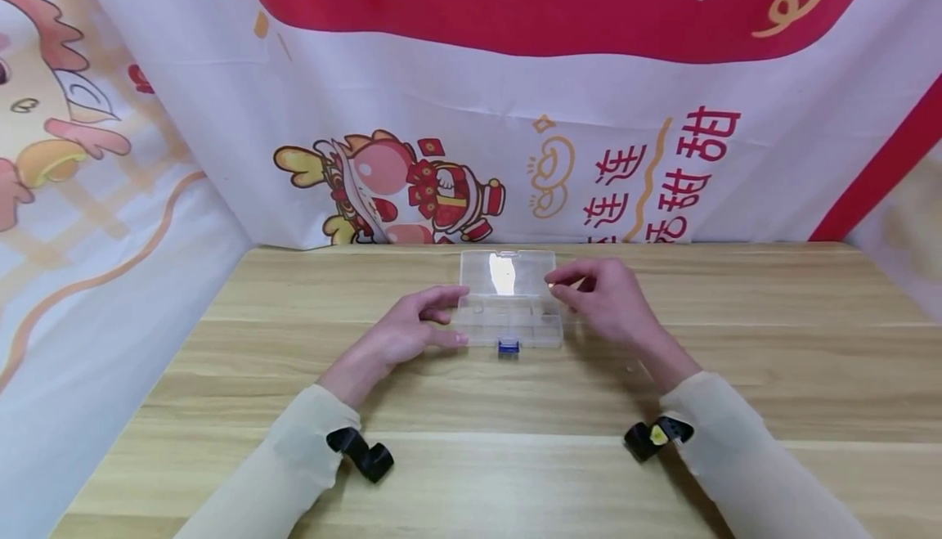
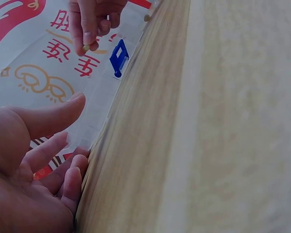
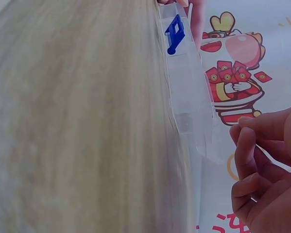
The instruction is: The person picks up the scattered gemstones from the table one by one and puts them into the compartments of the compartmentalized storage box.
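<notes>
A clear plastic compartment box (image 1: 509, 330) lies on the table with its transparent lid (image 1: 478, 273) raised at the back. Its blue latch (image 1: 509, 348) hangs at the front edge; the left wrist view shows the same latch (image 2: 119, 58). My left hand (image 1: 405, 329) rests at the box's left end, thumb and fingers extended and spread around that side. Above the box's right end, my right hand (image 1: 607, 298) pinches a tiny yellowish piece (image 2: 86, 47) between thumb and forefinger. What exactly that piece is, its size does not let me tell.
The wood-grain table (image 1: 500, 473) spreads around the box. A small brownish bit (image 2: 146, 18) lies near the box's right end. Behind the table hangs a printed cloth (image 1: 456, 89). Each sleeve carries a black wrist camera (image 1: 364, 453).
</notes>
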`<action>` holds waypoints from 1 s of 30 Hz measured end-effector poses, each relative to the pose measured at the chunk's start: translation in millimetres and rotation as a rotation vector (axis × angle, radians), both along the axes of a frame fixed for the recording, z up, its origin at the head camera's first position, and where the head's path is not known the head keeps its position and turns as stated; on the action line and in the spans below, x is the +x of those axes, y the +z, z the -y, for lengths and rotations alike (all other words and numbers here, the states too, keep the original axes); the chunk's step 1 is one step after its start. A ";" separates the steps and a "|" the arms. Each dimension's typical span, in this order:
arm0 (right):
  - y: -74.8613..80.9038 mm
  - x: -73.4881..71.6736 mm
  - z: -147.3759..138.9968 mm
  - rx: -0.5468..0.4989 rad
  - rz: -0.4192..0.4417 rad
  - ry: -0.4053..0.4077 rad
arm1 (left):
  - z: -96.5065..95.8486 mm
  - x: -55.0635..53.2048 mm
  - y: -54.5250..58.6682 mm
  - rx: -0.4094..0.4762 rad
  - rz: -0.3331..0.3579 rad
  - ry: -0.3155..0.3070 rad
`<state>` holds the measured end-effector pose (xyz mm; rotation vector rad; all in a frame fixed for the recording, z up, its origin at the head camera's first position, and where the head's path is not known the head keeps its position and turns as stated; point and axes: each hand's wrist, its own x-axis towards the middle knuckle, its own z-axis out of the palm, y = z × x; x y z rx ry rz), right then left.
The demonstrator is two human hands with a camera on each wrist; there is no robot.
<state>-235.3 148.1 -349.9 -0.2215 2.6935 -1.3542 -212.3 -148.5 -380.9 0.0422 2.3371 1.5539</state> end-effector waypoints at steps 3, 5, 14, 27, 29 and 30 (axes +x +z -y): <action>-0.3 -0.1 0.8 0.003 0.006 0.003 | 0.2 -0.2 -0.1 -0.001 0.002 0.005; -0.6 -0.3 1.0 0.008 0.004 0.004 | 0.2 -0.5 -0.3 -0.003 0.005 0.011; -3.0 -1.1 2.6 -0.004 -0.003 0.018 | 1.5 -1.9 -1.7 -0.013 0.014 0.023; -4.0 0.6 3.3 0.006 0.001 0.050 | -0.8 -1.0 -2.7 -0.014 -0.007 0.015; -4.4 0.7 3.5 0.002 0.015 0.055 | -1.1 -0.6 -2.8 -0.017 -0.011 0.015; -4.5 0.8 3.6 -0.001 0.022 0.057 | -1.4 -0.3 -2.7 -0.018 -0.012 0.014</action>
